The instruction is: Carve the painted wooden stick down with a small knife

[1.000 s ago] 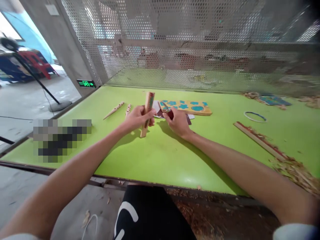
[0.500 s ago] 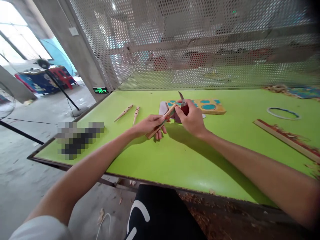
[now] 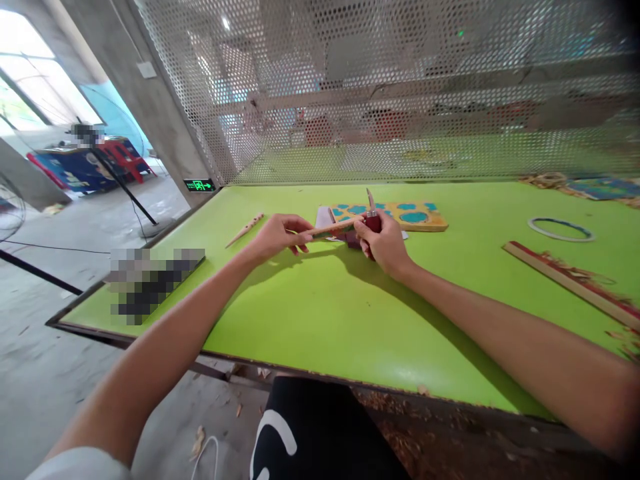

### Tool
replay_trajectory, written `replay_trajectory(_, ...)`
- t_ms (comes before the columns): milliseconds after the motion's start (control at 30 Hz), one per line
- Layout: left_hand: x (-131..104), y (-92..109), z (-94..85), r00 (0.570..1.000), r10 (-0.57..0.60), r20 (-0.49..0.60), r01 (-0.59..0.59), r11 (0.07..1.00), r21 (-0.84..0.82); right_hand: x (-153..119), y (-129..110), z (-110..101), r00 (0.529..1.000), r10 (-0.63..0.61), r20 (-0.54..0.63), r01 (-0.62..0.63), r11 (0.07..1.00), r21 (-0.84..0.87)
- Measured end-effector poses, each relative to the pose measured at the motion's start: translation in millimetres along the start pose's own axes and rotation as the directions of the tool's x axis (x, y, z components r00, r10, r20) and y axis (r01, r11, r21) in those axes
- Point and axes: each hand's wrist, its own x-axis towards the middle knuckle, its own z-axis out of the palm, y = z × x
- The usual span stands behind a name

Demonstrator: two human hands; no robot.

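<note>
My left hand [image 3: 284,235] pinches one end of a thin strip of wood [image 3: 334,230], which lies nearly level above the table. My right hand [image 3: 387,243] is closed around the dark red handle of a carving knife [image 3: 371,203], its blade pointing up. The thumb and fingers of that hand also meet the strip's other end. Behind the hands lies a yellow board with blue patches [image 3: 414,217], with a dark red block [image 3: 356,240] and pale sheet partly hidden near it. A carved, pointed wooden stick [image 3: 245,230] lies left of my left hand.
On the right of the green table [image 3: 320,320] are a ring [image 3: 562,229] and a long wooden bar with red top [image 3: 570,283] among shavings. A pixelated dark object [image 3: 157,283] lies at left. Perforated metal mesh [image 3: 380,93] rises along the back edge.
The wood strip has swung from a steep slant to nearly level. My left hand has moved left and up, now covering the second carved stick. My right hand still holds the knife.
</note>
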Motion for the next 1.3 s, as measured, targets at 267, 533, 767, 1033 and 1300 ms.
replay_trajectory(267,13.7,-9.2,-13.1,0.865,0.111,-0.49,-0.316,0.879,-0.358,-7.4,-7.1,4.1,0.983,-0.083,0.165,0.117,0.97,-0.212)
replay_trajectory(533,1.3,12.3,-9.1,0.792,0.365,-0.49,-0.477,0.87,-0.123,-15.1,-16.4,10.7,0.883,-0.252,0.396,0.42,0.802,-0.426)
replay_trajectory(767,0.3,9.2,0.4,0.819,0.415,-0.397,-0.483,0.871,-0.087,-22.0,-19.5,19.6,0.844,-0.239,0.48,0.501,0.67,-0.548)
replay_trajectory(1033,-1.8,15.6,-1.3,0.784,0.486,-0.387,-0.529,0.848,-0.006,-27.1,-24.3,28.2,0.857,-0.209,0.47,0.5,0.555,-0.665)
replay_trajectory(1300,0.2,13.2,1.6,0.799,0.481,-0.362,-0.528,0.848,-0.038,-29.5,-32.5,39.4,0.862,-0.243,0.445,0.505,0.477,-0.719)
